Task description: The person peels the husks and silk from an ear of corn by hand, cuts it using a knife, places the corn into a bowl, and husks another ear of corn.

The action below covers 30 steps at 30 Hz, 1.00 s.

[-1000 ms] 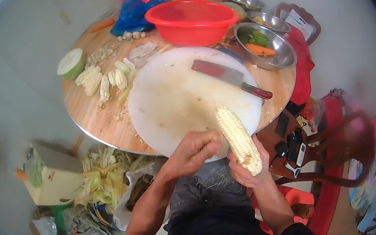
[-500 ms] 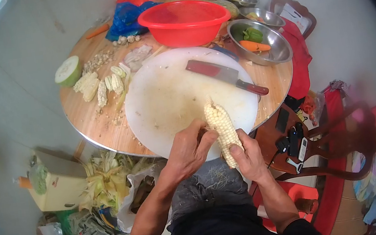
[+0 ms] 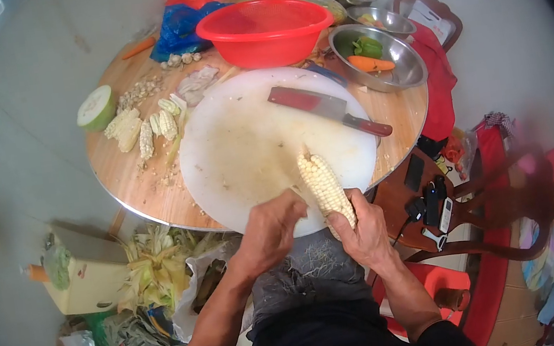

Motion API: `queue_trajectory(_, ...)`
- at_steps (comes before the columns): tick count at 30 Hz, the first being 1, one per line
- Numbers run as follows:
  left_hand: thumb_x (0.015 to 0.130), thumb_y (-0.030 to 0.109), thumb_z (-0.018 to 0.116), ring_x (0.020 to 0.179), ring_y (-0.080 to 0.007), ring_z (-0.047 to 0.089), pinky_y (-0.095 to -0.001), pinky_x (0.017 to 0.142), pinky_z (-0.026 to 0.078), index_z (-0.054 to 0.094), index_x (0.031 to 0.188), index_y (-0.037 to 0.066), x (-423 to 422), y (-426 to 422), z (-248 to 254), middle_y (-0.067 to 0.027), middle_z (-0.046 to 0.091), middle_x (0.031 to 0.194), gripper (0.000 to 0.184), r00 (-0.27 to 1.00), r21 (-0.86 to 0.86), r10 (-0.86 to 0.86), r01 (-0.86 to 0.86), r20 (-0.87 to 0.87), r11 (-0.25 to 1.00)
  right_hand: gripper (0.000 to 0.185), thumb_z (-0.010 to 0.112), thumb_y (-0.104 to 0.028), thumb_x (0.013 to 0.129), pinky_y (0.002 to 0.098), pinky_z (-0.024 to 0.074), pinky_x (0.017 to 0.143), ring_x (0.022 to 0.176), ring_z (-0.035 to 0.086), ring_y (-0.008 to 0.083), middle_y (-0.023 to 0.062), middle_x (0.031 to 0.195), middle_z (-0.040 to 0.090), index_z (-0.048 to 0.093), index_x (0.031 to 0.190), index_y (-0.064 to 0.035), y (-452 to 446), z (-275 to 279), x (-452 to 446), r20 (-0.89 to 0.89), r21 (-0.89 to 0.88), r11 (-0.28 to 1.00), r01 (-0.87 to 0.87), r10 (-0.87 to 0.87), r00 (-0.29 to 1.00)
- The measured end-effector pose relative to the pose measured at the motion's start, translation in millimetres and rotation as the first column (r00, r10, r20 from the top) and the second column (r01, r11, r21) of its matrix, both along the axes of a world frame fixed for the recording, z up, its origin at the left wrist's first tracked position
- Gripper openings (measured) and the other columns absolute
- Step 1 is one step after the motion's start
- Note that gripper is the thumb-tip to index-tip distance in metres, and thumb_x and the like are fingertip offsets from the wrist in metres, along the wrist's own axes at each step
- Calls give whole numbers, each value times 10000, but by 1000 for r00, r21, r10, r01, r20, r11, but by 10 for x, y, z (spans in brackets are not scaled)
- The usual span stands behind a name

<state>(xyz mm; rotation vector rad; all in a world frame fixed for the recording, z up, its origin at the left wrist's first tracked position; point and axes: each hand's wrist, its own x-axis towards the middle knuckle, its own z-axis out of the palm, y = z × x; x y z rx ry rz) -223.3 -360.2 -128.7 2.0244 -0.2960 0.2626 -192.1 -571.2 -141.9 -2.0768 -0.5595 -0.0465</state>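
With the right hand (image 3: 366, 231) I hold a corn cob (image 3: 325, 186) by its lower end, thumb pressed along the near side and the fingers wrapped behind. The cob is a little below and right of the centre of the frame, tilted so that its narrow tip leans up and to the left, over the near edge of the white cutting board (image 3: 231, 144). My left hand (image 3: 273, 224) is just left of the cob, fingers curled in toward the thumb; I cannot tell whether they pinch anything.

On the board, right of centre, I see a knife (image 3: 324, 105) with a red-brown handle pointing to the lower right. The board sits on a round wooden counter (image 3: 124, 172). Toward the upper left of the frame lie several shorter cobs (image 3: 126, 131), with a cut green gourd (image 3: 97, 108) beside them. A red basin (image 3: 268, 49) stands at top centre, next to a blue bag (image 3: 179, 32). At upper right, a metal bowl (image 3: 410, 66) holds a carrot (image 3: 371, 63) and a green pepper (image 3: 367, 47). Pale husks (image 3: 156, 266) are heaped at lower left, below the counter.
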Motion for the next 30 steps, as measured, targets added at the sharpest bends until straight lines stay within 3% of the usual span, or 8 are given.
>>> queue_trajectory(8,1005,131,622,641,-399,564,-406,603,469,599,939,-1,101,-38,-1,-217,584,722,149,996,4,60,-60,-64,998,419,688,-294,960,461,566,714,832,724,426,264,920,704,558,1170,43,85,2,-65,19,2,1000,8,-8,1000)
queue_trajectory(11,1024,144,601,605,-310,548,-374,598,459,587,906,-3,115,27,-121,-161,573,693,189,986,-28,15,-10,167,1000,421,685,-290,961,458,566,718,839,724,425,265,930,704,554,1176,47,39,-15,-64,-16,35,999,-27,28,999)
queue_trajectory(16,1070,159,523,643,-135,473,-322,596,424,536,874,9,158,68,-88,-42,500,689,247,969,-381,196,-240,-150,893,418,677,-286,966,445,565,722,845,732,403,256,930,709,553,1182,50,74,-45,-83,-32,32,997,-68,69,997)
queue_trajectory(23,1062,131,525,680,-108,467,-293,597,402,518,854,23,-12,359,-47,-30,502,713,234,998,-249,-58,49,-27,967,406,698,-268,946,434,559,723,825,727,390,236,912,708,551,1162,44,198,3,-85,-48,112,991,-76,82,995)
queue_trajectory(26,1041,88,547,679,-89,476,-263,597,400,571,880,38,-214,911,-173,15,524,730,170,981,-386,193,-180,-6,905,445,761,-259,896,436,555,726,829,717,388,225,930,699,542,1158,26,281,11,-58,14,100,995,-13,12,1000)
queue_trajectory(28,1011,60,591,657,-65,517,-230,601,429,648,1029,21,-448,1468,-147,11,607,753,72,900,-170,426,-435,-88,884,477,798,-253,864,438,552,730,837,710,386,219,946,692,536,1159,15,329,1,-62,51,112,993,24,-29,998)
queue_trajectory(29,941,9,648,780,-171,637,-313,716,522,635,1062,-8,-553,1575,83,-69,675,838,122,814,-75,539,-564,-216,822,512,825,-244,835,441,548,748,860,698,383,214,971,673,529,1169,8,355,-6,-57,48,112,992,49,-54,997)
queue_trajectory(30,892,-22,672,913,-257,650,-373,816,529,625,1092,-20,-686,1757,-4,-137,670,1007,205,751,315,653,-646,100,696,550,852,-234,806,445,544,767,883,686,381,210,996,655,522,1179,1,386,-9,-54,46,113,991,73,-79,996)
